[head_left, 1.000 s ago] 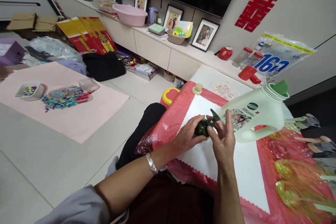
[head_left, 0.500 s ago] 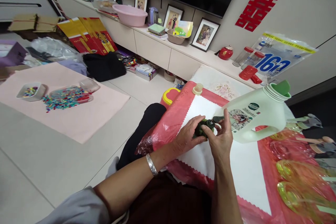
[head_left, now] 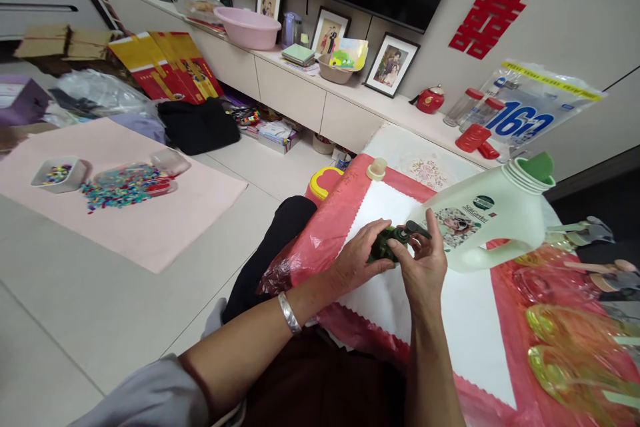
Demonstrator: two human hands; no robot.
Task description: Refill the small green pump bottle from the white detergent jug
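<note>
My left hand point(head_left: 361, 255) is wrapped round a small dark green pump bottle point(head_left: 383, 245), most of which its fingers hide. At the neck, my right hand point(head_left: 423, 270) has its thumb and fingers closed on the black pump head point(head_left: 400, 234), whose nozzle points right. Just beyond my right hand stands a large pale green jug point(head_left: 493, 213) with a printed label, a handle and an open threaded mouth with a green spout. A white sheet point(head_left: 385, 303) with a scalloped edge lies beneath my hands on a red plastic-covered table point(head_left: 330, 233).
A translucent cap point(head_left: 376, 169) sits at the table's far left corner. Several clear yellow and pink containers point(head_left: 560, 327) line the right side. On the floor at left, a pink sheet point(head_left: 200, 213) bears colourful beads point(head_left: 117, 190). A long cabinet point(head_left: 290, 90) runs along the wall.
The pump's nozzle has turned and now shows more fully, pointing right. My right hand has shifted slightly with it, while my left hand keeps its hold on the bottle.
</note>
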